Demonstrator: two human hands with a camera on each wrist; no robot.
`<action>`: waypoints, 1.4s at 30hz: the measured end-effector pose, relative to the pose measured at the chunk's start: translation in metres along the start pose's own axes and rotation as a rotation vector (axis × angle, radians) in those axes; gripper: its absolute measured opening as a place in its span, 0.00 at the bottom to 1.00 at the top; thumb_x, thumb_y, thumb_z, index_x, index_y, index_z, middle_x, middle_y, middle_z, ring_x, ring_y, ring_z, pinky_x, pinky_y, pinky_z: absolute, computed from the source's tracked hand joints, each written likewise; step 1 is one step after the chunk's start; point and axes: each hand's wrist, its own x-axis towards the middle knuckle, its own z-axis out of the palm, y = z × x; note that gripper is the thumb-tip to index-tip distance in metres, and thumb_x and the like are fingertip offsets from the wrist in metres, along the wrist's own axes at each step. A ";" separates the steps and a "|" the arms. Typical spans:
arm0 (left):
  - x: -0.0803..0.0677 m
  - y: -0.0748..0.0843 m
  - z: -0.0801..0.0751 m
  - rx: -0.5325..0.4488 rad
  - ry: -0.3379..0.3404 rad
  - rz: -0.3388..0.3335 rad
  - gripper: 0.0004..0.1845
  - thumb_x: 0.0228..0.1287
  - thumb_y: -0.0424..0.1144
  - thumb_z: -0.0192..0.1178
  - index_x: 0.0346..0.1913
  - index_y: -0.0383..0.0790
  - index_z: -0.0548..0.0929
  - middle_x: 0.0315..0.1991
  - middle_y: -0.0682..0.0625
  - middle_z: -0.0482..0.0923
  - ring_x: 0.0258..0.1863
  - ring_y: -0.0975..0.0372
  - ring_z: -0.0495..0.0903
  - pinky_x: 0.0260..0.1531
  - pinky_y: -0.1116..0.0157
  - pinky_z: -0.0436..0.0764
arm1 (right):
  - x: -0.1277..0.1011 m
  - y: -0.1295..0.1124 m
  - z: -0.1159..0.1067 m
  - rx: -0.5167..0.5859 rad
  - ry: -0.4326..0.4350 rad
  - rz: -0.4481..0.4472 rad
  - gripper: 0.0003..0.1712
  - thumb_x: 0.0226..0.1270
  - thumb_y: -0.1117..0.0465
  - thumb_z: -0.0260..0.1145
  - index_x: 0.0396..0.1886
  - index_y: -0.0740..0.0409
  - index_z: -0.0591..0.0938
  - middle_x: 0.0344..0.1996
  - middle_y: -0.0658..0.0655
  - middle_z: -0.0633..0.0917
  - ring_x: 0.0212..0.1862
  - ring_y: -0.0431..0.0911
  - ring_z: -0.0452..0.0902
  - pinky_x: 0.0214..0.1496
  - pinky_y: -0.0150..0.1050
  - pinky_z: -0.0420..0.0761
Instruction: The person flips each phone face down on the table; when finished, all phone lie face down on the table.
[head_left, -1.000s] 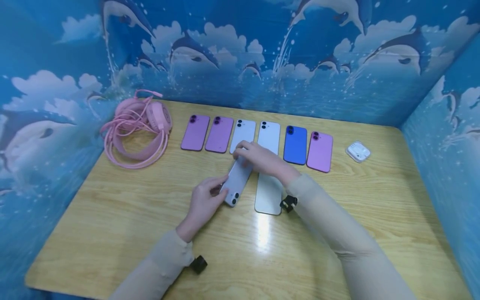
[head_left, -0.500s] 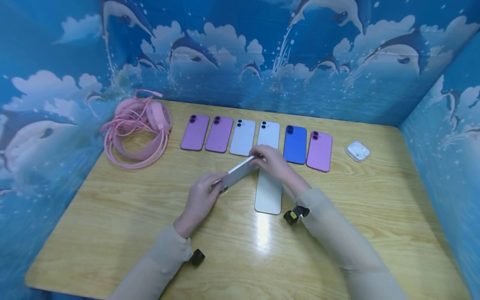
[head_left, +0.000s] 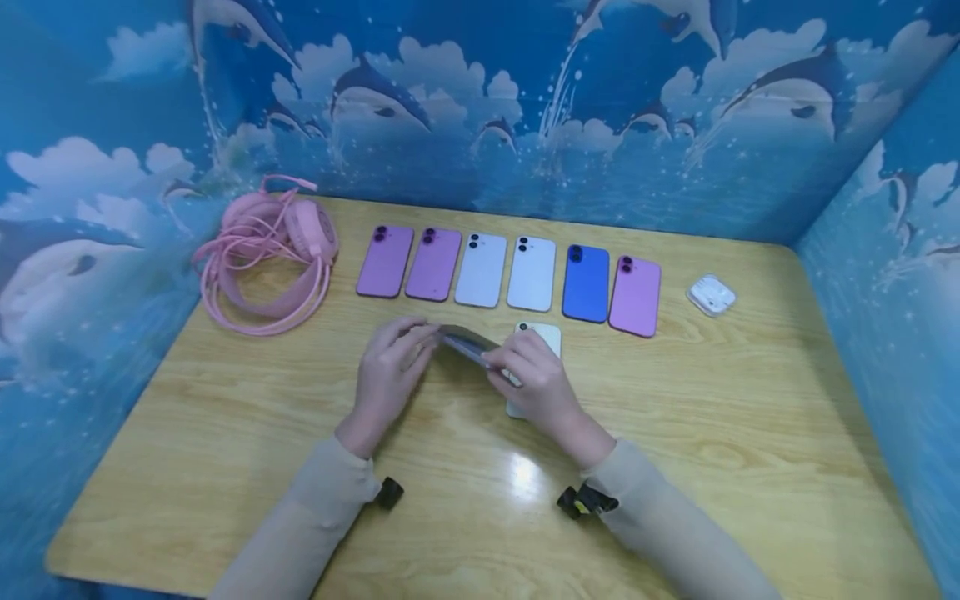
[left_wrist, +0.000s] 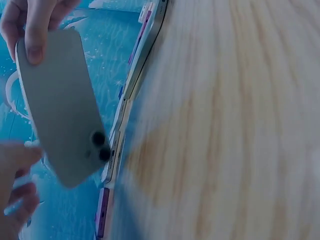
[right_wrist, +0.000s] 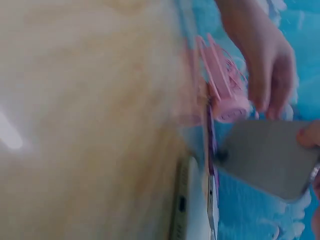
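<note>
In the head view my right hand [head_left: 536, 379] pinches a pale smartphone [head_left: 467, 344] by one end, holding it tilted above the table. The left wrist view shows the phone's plain back [left_wrist: 60, 100] and dark camera lenses, with right-hand fingers [left_wrist: 37, 35] on the opposite end. My left hand [head_left: 390, 375] is at the lens end; its fingers [left_wrist: 22, 155] look loosely extended by the phone's edge, and contact is hard to tell. A second pale phone [head_left: 543, 335] lies on the table, partly hidden by my right hand.
Across the back of the wooden table [head_left: 247, 433] several phones lie in a row, among them a purple phone [head_left: 386, 262], a white phone [head_left: 532, 275] and a blue phone [head_left: 586, 283]. A pink headset [head_left: 273, 258] is at left, boxed white earphones [head_left: 711, 295] at right.
The phone has been lifted and tipped from lying back-up to nearly edge-on. My right hand has moved nearer to me, uncovering the white phones in the row. My left hand has risen slightly away.
</note>
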 end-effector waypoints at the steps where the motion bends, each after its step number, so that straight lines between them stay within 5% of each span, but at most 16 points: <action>1: 0.000 0.000 0.000 0.006 -0.017 0.047 0.18 0.48 0.26 0.72 0.45 0.37 0.85 0.46 0.41 0.81 0.47 0.51 0.79 0.54 0.59 0.77 | -0.001 -0.003 0.002 -0.025 -0.001 -0.033 0.11 0.46 0.74 0.72 0.32 0.63 0.85 0.30 0.55 0.84 0.36 0.50 0.78 0.45 0.38 0.81; 7: 0.001 0.001 -0.001 0.002 -0.164 0.303 0.21 0.48 0.28 0.71 0.50 0.37 0.84 0.49 0.43 0.81 0.51 0.52 0.79 0.56 0.61 0.76 | -0.002 -0.012 0.009 -0.103 -0.050 -0.114 0.07 0.53 0.71 0.69 0.35 0.64 0.85 0.32 0.56 0.84 0.39 0.51 0.78 0.49 0.36 0.81; 15: 0.003 0.000 -0.003 0.041 -0.206 0.369 0.19 0.49 0.28 0.71 0.47 0.37 0.85 0.44 0.44 0.83 0.44 0.55 0.82 0.49 0.64 0.80 | 0.001 -0.015 0.012 -0.064 -0.090 -0.146 0.08 0.57 0.70 0.68 0.38 0.64 0.86 0.35 0.57 0.85 0.41 0.51 0.79 0.51 0.35 0.80; 24: 0.002 -0.014 -0.004 -0.073 -0.225 0.338 0.17 0.44 0.23 0.72 0.42 0.32 0.86 0.43 0.41 0.84 0.46 0.51 0.82 0.52 0.60 0.79 | -0.004 -0.001 -0.001 0.014 -0.366 0.047 0.27 0.53 0.58 0.75 0.53 0.61 0.81 0.50 0.58 0.82 0.54 0.48 0.75 0.62 0.36 0.72; 29: 0.001 -0.022 -0.006 -0.160 -0.257 0.333 0.16 0.43 0.21 0.70 0.40 0.31 0.86 0.44 0.39 0.83 0.48 0.48 0.80 0.54 0.58 0.77 | -0.009 0.009 -0.008 0.074 -0.595 0.318 0.36 0.55 0.48 0.73 0.62 0.58 0.75 0.60 0.59 0.75 0.62 0.50 0.69 0.66 0.44 0.68; 34: 0.000 -0.030 -0.007 -0.227 -0.313 0.331 0.16 0.44 0.20 0.70 0.40 0.31 0.86 0.46 0.38 0.82 0.50 0.48 0.79 0.56 0.56 0.76 | -0.004 0.015 -0.002 0.189 -0.687 0.554 0.36 0.56 0.55 0.73 0.62 0.64 0.74 0.62 0.63 0.74 0.51 0.51 0.78 0.56 0.43 0.78; 37: -0.001 -0.033 -0.009 -0.226 -0.365 0.314 0.16 0.46 0.21 0.69 0.41 0.32 0.86 0.48 0.39 0.81 0.51 0.49 0.79 0.56 0.57 0.76 | 0.000 0.016 0.004 0.171 -0.752 0.582 0.37 0.54 0.57 0.74 0.63 0.65 0.73 0.62 0.64 0.73 0.53 0.52 0.77 0.58 0.44 0.76; 42: 0.000 -0.038 -0.012 -0.201 -0.473 0.255 0.16 0.51 0.24 0.67 0.45 0.33 0.85 0.52 0.40 0.80 0.54 0.50 0.77 0.58 0.57 0.74 | 0.001 0.017 0.014 0.111 -0.845 0.504 0.40 0.53 0.54 0.75 0.63 0.67 0.72 0.64 0.65 0.70 0.65 0.57 0.64 0.69 0.48 0.63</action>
